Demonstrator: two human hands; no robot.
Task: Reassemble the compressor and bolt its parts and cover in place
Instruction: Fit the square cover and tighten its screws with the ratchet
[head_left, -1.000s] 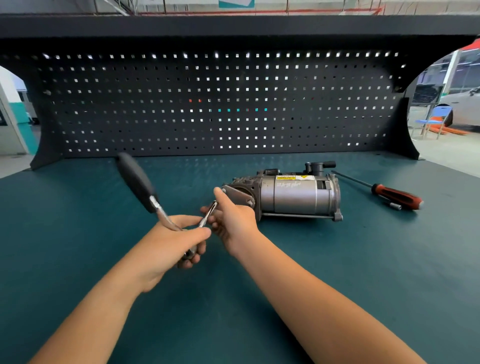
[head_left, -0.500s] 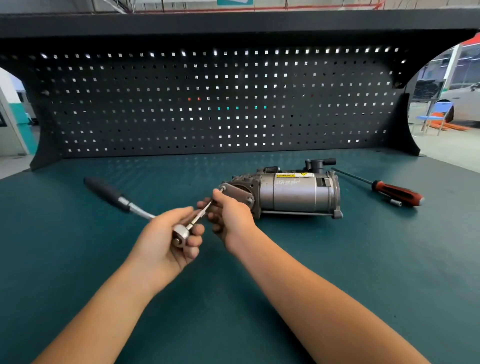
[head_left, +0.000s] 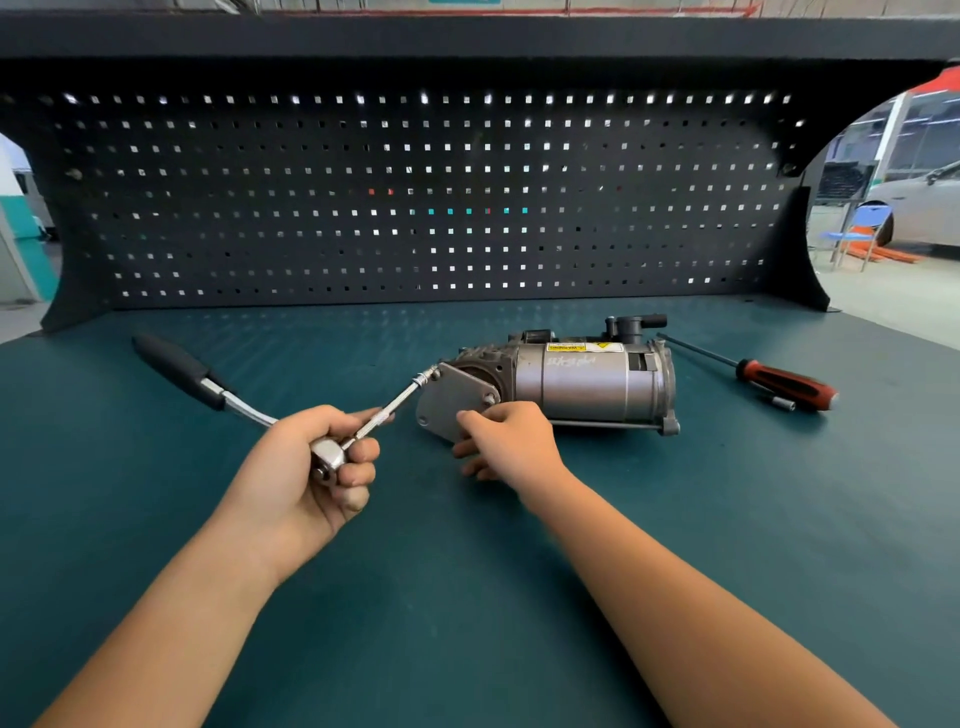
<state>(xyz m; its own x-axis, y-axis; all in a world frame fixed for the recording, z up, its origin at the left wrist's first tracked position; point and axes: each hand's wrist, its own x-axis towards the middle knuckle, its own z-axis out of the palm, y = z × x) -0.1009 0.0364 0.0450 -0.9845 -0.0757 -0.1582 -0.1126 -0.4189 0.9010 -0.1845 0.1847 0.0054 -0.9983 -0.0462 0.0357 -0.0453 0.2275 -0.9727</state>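
Moved: my right hand has left the slim steel extension bar, now at the lower edge of the flat grey metal cover plate | left hand clenched around the head of the chrome black-gripped ratchet, bar tip at the plate's upper-left corner | grey cylindrical compressor lies on the teal counter, just beyond the right hand | right hand blurred, I cannot tell whether it grips.

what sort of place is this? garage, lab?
Probably a car repair or training workshop: a teal-topped workbench backed by a black perforated metal pegboard, a grey metal compressor being worked with a chrome ratchet wrench with a black handle, and a white car parked beyond on the right.
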